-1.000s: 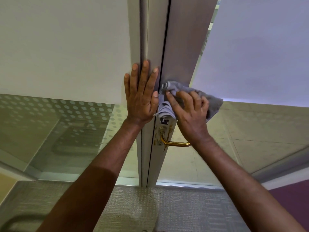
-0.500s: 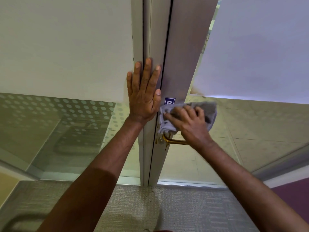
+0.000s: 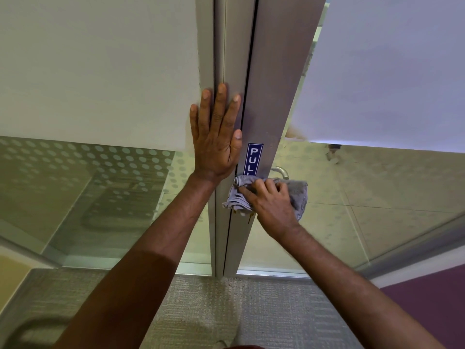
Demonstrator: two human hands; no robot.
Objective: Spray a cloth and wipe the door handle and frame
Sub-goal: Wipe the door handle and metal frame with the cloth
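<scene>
Right hand (image 3: 270, 202): fingers curled over grey cloth (image 3: 298, 195), pressing it against the metal door stile (image 3: 266, 96). Cloth bunched; one fold hangs past the stile's left edge, the rest trails right over the glass. Its top edge covers the bottom of the blue PULL sticker (image 3: 254, 158). Door handle (image 3: 280, 171): only a silver curve shows just above the cloth, seemingly behind the glass; the near lever lies hidden under hand and cloth.

Left hand (image 3: 216, 137): flat, fingers straight and slightly spread, palm on the frame post (image 3: 219, 46), thumb reaching to the dark seam between post and stile. Holds nothing.

Room: stile bare above the sticker to the top of view; bare again below the cloth down to the carpet (image 3: 201, 311). Glass panels either side, frosted above, dotted band at left.

Change: half a second ago the cloth sat higher, hiding most of the sticker; it has slid down, exposing the lettering and covering the gold lever then visible. Left hand unmoved.
</scene>
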